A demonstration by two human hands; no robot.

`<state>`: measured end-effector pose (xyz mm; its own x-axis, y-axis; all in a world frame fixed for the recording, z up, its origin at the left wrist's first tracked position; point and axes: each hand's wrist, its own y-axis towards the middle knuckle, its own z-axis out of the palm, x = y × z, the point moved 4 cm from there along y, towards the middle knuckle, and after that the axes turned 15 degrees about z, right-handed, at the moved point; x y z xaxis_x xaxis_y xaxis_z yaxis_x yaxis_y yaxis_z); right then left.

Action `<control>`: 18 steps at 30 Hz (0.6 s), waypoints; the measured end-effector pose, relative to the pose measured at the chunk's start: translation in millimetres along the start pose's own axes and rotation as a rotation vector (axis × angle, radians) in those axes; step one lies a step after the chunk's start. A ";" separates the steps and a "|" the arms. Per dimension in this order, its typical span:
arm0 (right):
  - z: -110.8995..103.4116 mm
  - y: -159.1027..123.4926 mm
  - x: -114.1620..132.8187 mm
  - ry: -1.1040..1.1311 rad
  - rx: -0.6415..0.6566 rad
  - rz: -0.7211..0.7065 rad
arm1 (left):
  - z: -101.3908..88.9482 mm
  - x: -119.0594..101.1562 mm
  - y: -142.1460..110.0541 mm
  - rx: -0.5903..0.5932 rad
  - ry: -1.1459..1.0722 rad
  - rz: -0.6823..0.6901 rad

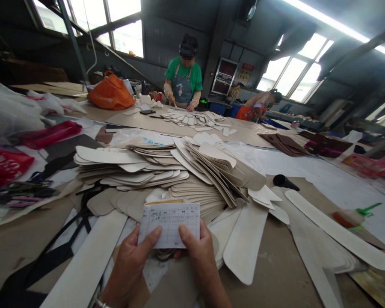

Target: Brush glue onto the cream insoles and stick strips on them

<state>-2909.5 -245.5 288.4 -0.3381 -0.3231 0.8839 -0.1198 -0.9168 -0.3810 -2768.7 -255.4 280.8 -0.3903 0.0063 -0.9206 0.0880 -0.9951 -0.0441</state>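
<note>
Between my two hands is a small white notepad (171, 234) with a printed grid and handwriting along its upper rows. My left hand (131, 259) grips its left side, thumb laid on the front. On the right side my right hand (200, 256) pinches it the same way. Just beyond the pad lies a large heap of pale, round-ended flat strips (134, 173), stacked and fanned over one another. Longer strips (247, 244) spread out to the right of my hands, and one long strip (86, 261) runs down on the left.
Across the table a person in green (184, 81) works at another pile of pale pieces (192, 117). A second person (256, 107) bends over farther right. An orange bag (111, 93) stands back left. A black cylinder (285, 182) and a green-nozzled bottle (348, 217) lie on the right.
</note>
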 end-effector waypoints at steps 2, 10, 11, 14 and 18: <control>1.2 -0.3 -1.2 -0.013 -0.041 0.006 | 0.2 -0.1 -1.1 -0.001 0.043 0.012; 3.8 1.2 -9.8 -0.057 -0.159 -0.089 | -1.5 0.0 -2.8 0.030 0.198 0.042; 3.4 1.4 -10.4 -0.059 -0.162 -0.093 | -1.7 0.2 -2.7 0.029 0.194 0.040; 2.3 1.6 -10.5 -0.060 -0.158 -0.090 | -1.8 0.4 -2.5 0.024 0.181 0.030; 3.4 1.8 -9.3 -0.065 -0.131 -0.073 | -1.7 -0.1 -3.0 0.022 0.171 0.031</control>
<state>-2903.4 -245.0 280.5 -0.2635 -0.2746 0.9247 -0.2638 -0.9015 -0.3429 -2767.4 -252.2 280.4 -0.2263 -0.0095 -0.9740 0.0766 -0.9970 -0.0081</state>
